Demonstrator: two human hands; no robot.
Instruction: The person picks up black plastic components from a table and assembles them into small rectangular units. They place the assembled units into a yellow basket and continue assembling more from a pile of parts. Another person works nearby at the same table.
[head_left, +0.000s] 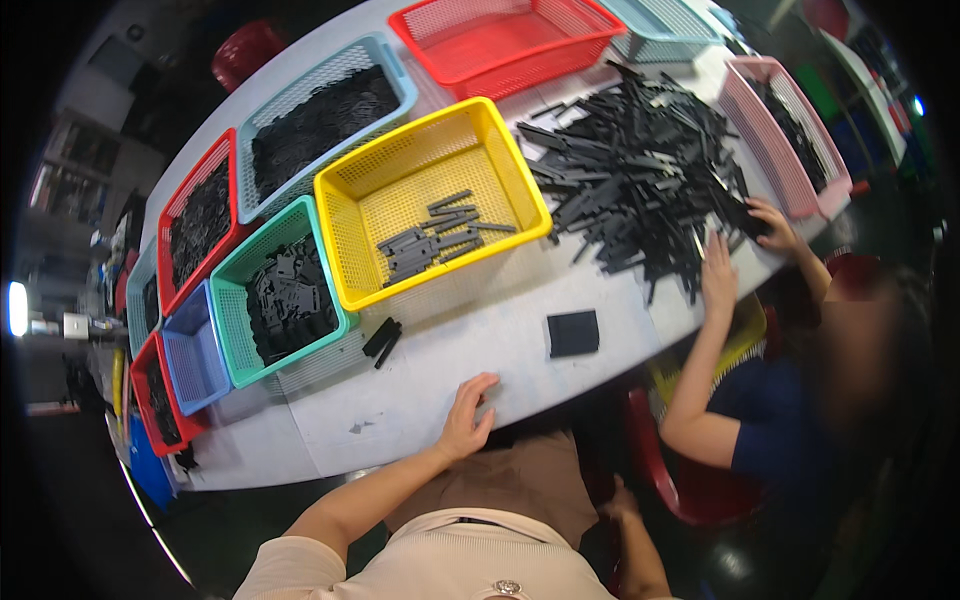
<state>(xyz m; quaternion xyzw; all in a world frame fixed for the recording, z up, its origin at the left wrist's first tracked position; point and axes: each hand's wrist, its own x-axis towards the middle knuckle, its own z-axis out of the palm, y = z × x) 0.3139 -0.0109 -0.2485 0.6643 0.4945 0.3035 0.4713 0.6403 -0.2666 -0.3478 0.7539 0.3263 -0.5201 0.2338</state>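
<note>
My left hand [468, 415] rests at the near edge of the white table [500, 318], its thumb apart from the bent fingers and nothing in it. My right hand [622, 498] is down below the table edge, beside my lap; its fingers are too dark and small to read. Nearest on the table lie a flat black square stack [573, 334] to the right and a few short black strips [382, 342] to the left. Beyond them, a yellow basket [345, 185] holds several black strips [430, 240].
A large loose heap of black strips [640, 160] covers the right side; a co-worker's hands [718, 275] touch its edge. Green [222, 300], blue [190, 345], red [470, 65] and pink [745, 120] baskets surround the table. A red chair [690, 490] stands at right.
</note>
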